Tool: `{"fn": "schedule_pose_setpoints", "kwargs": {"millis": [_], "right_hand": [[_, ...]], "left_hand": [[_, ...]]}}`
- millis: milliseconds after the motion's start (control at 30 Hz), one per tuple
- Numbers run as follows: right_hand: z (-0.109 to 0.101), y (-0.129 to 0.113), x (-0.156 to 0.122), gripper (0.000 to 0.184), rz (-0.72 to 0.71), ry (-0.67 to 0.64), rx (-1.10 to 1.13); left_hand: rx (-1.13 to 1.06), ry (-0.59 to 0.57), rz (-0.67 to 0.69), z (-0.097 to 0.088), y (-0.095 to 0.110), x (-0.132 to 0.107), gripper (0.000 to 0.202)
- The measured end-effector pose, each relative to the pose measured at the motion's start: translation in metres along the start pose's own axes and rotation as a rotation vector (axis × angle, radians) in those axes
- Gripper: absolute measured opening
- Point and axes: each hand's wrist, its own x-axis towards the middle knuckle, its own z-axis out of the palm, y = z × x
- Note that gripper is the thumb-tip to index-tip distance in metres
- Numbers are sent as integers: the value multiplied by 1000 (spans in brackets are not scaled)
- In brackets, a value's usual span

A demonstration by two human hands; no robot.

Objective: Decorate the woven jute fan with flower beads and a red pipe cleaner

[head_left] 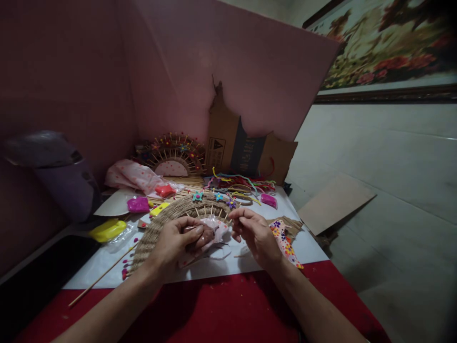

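My left hand [176, 238] is closed around a crumpled clear plastic packet of pale pink clay [216, 232], held over a jute-wrapped half-round craft piece [174, 214] with wooden sticks radiating from it. My right hand [255, 233] is just to the right, its fingertips pinched together on something too small to make out, almost touching the packet. Small clay flowers [197, 196] sit along the top rim of the jute piece.
Packets of yellow [107, 230], magenta [138, 205] and red clay [164, 190] lie at left on a white sheet [228, 267] over a red cloth. A finished stick fan [171, 155], cardboard [243, 152] and coloured cords [243, 183] stand behind. A loose wooden skewer [100, 276] lies front left.
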Motion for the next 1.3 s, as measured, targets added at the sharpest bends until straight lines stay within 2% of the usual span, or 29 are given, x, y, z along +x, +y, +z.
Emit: {"fn": "schedule_pose_setpoints", "kwargs": {"millis": [67,267,367,500,567,633,733,800,900,1000,1200,1300], "right_hand": [[1,1,-1,16,-19,-53,-125],[3,4,-5,13,-195,-56,-514],[4,5,-7,13,-247,-113,-621],[8,6,-10,6,-312,-113,-656],[9,8,-10,10,-319,-105,-656],[6,9,-8,12,-296,-44,-584],[-1,7,-2,15,-256,157,-284],[-4,4,1,19,-210,213,-81],[-2,2,2,26,-58,92,89],[5,5,-1,32,39,-27,121],[8,10,-4,26,9,-58,18],[8,11,-8,25,-26,-60,-95]], "left_hand": [[2,18,-2,0,1,0,28],[60,60,24,-4,-4,1,32],[42,33,16,-3,-7,2,34],[22,17,-1,-2,-11,5,35],[16,-12,-9,-4,-14,7,35],[21,-20,-8,-5,-16,8,35],[54,28,21,-5,-12,6,35],[63,48,39,-3,-7,3,35],[57,49,52,2,1,-2,34],[49,76,67,1,3,-3,33],[51,55,149,-6,-4,3,31],[10,100,122,-3,-1,1,35]]}}
